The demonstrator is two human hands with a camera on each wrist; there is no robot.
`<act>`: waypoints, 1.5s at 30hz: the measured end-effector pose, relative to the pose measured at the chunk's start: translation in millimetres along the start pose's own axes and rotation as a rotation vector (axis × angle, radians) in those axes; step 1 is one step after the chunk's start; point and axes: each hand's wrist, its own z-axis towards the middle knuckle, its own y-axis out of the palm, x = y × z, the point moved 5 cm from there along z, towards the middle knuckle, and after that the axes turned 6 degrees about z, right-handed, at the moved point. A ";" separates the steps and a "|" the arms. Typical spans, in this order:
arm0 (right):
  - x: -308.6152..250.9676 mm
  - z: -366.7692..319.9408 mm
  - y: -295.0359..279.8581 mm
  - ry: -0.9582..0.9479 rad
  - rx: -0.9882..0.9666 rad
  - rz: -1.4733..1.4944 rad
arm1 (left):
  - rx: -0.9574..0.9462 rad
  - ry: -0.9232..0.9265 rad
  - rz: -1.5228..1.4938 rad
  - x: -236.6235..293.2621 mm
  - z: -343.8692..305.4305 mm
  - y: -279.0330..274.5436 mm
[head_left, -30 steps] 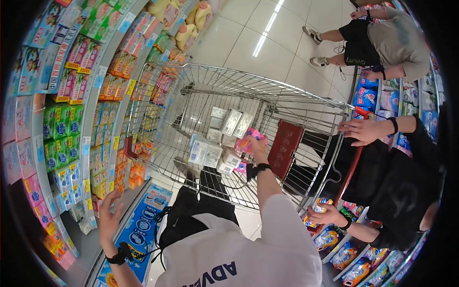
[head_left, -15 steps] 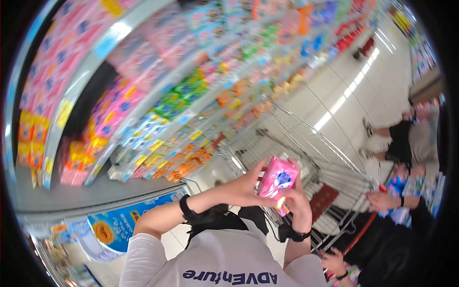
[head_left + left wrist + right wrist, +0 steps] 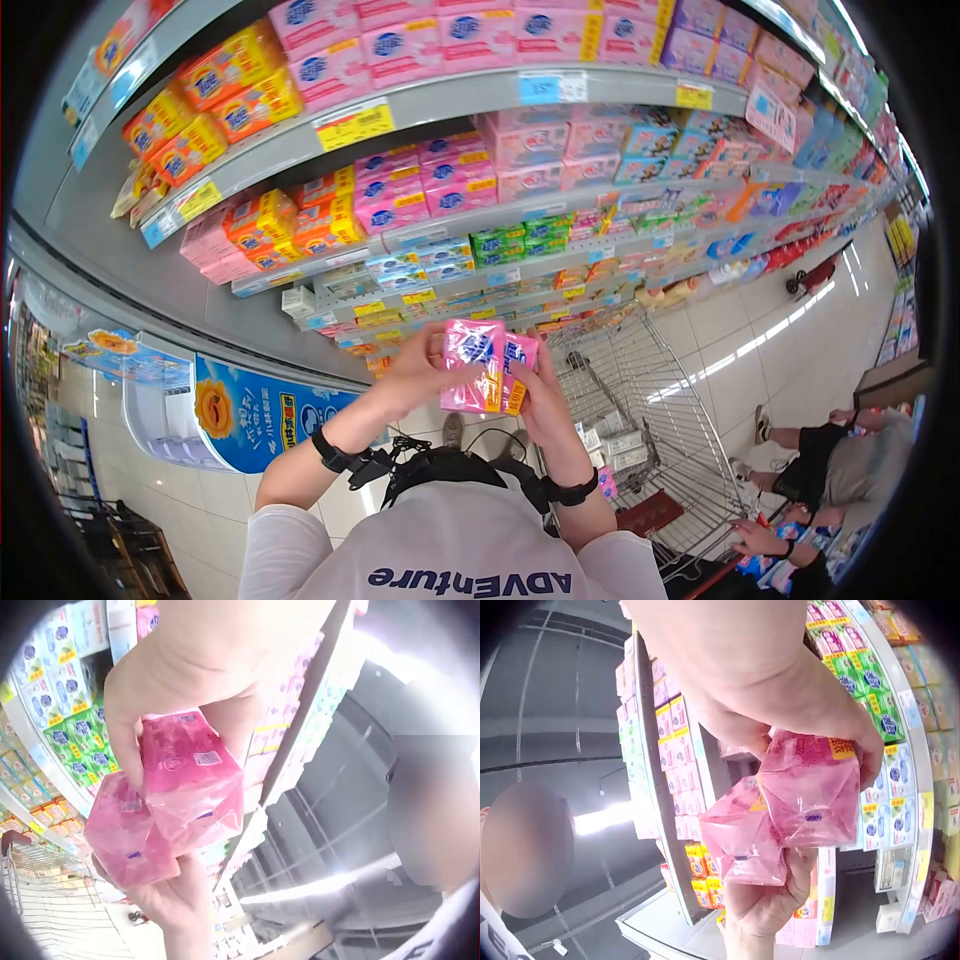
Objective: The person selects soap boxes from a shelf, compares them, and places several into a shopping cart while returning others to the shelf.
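In the head view, two pink plastic-wrapped soap packs are held side by side in front of the torso. My left hand (image 3: 408, 372) grips the left soap pack (image 3: 472, 350), its thumb across the front. The other soap pack (image 3: 518, 362) is in my right hand (image 3: 545, 405), which holds it from the right side. From the left wrist, the clear wrapped ends of both packs show, with the left hand's pack (image 3: 191, 776) above and the right hand's pack (image 3: 124, 832) below. The packs overlap closely in the right wrist view.
Shelves (image 3: 420, 120) of pink, orange and green soap packs curve across the front. A wire shopping cart (image 3: 670, 390) with white boxes (image 3: 625, 450) stands at the right, with another person's hand (image 3: 757, 538) by its handle. A blue display stand (image 3: 265, 415) is at the left.
My right hand has come out of the cart with pink soap, and my left hand, empty earlier, now grips a pack too. The view has turned left toward the shelves.
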 end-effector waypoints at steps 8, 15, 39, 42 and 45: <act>-48.4 27.6 61.0 0.253 -0.210 0.141 | 0.230 0.033 -0.515 31.7 -13.8 -105.7; -130.1 48.3 140.5 -0.531 -0.302 -0.648 | 0.100 0.178 -0.291 94.2 -5.3 -153.9; -129.3 252.6 229.9 -1.390 -0.199 -1.767 | 0.617 0.442 -0.029 107.8 146.7 -256.4; -139.3 283.8 234.1 -1.159 -0.225 -1.729 | 0.650 0.237 0.005 96.5 177.6 -266.2; -147.4 296.3 233.3 -1.151 -0.235 -1.636 | 0.669 0.154 0.077 95.7 195.0 -272.3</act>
